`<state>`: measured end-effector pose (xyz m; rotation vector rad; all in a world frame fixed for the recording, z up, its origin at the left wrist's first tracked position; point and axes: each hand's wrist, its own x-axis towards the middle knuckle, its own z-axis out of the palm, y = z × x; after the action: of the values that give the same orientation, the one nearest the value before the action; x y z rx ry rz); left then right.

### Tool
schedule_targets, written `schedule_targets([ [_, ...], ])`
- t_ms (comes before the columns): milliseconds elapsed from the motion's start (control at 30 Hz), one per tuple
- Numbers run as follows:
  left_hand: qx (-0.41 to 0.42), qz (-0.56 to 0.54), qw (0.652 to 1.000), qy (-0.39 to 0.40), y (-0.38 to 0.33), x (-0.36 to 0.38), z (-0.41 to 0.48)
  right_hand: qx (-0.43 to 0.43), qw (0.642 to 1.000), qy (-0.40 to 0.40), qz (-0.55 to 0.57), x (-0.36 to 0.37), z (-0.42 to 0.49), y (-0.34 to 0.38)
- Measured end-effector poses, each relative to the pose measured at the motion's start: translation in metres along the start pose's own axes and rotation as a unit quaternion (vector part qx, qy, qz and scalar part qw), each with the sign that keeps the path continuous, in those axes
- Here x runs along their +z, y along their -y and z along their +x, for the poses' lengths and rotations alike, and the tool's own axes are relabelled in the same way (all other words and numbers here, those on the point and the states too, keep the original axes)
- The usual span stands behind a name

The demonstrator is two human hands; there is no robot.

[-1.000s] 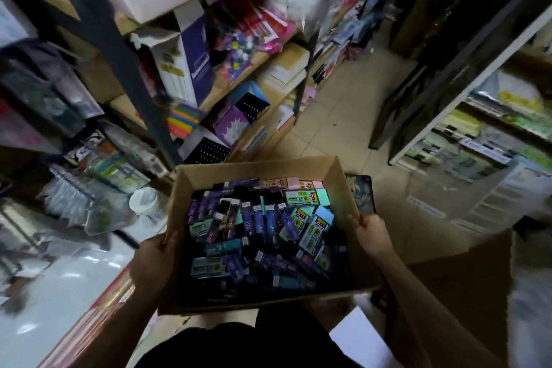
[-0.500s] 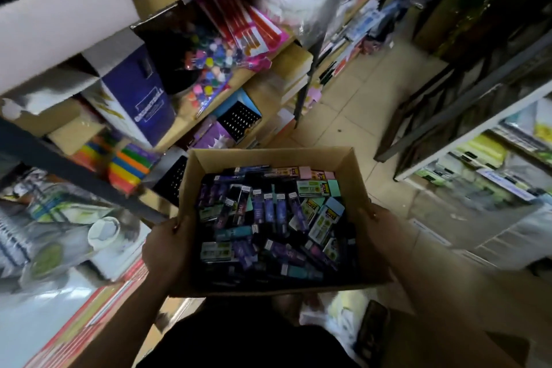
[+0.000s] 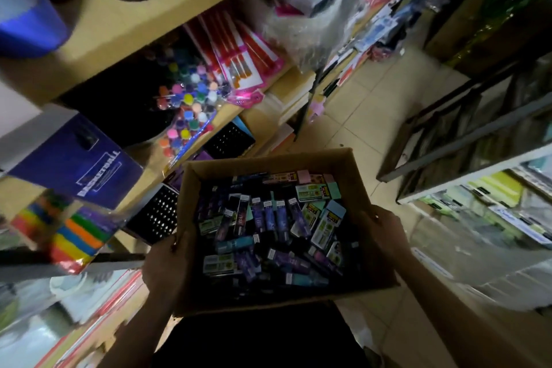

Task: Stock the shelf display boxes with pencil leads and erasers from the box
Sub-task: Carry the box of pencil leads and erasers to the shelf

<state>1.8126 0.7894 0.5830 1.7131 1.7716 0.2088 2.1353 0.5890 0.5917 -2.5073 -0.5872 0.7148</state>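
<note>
1. Closest in: left hand (image 3: 168,263) and right hand (image 3: 385,236) each grip a side wall of the cardboard box (image 3: 360,188), holding it up in front of the body.
2. Inside it's a loose jumble, with purple pencil lead tubes (image 3: 270,215) mid-box and sleeved erasers (image 3: 313,192) toward the far right corner.
3. Just past the box's left side are black dotted boxes (image 3: 156,215) on the shelf (image 3: 134,9), maybe the display boxes. I'd say this is the carrying step. Next, the box needs parking somewhere to free a hand.

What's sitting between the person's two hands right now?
In the head view, the cardboard box, gripped on its side walls by the left hand and right hand. It is heaped with pencil lead packs and erasers.
</note>
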Motion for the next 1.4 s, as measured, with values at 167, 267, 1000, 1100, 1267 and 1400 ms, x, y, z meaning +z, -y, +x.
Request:
schedule_targets([
  [167, -0.056, 0.001, 0.998, -0.008, -0.013, 0.020, 0.005, -0.034, 0.998, 0.053, -0.020, -0.003, 0.055, 0.005],
  [267, -0.095, -0.002, 0.995, -0.026, -0.023, 0.030, -0.004, -0.075, 0.992, 0.085, -0.048, -0.006, 0.094, 0.014],
  [1000, -0.427, -0.225, 0.852, -0.201, 0.049, 0.097, -0.166, -0.288, 0.905, 0.299, -0.095, 0.064, 0.111, 0.097],
  [1100, -0.475, -0.240, 0.818, -0.216, 0.056, 0.116, -0.181, -0.287, 0.895, 0.320, -0.124, 0.082, 0.106, 0.093],
  [1267, -0.523, -0.254, 0.782, -0.223, 0.061, 0.155, -0.189, -0.297, 0.867, 0.365, -0.165, 0.115, 0.121, 0.089],
  [1400, -0.558, -0.252, 0.758, -0.225, 0.066, 0.196, -0.179, -0.296, 0.846, 0.397, -0.197, 0.154, 0.150, 0.083],
])
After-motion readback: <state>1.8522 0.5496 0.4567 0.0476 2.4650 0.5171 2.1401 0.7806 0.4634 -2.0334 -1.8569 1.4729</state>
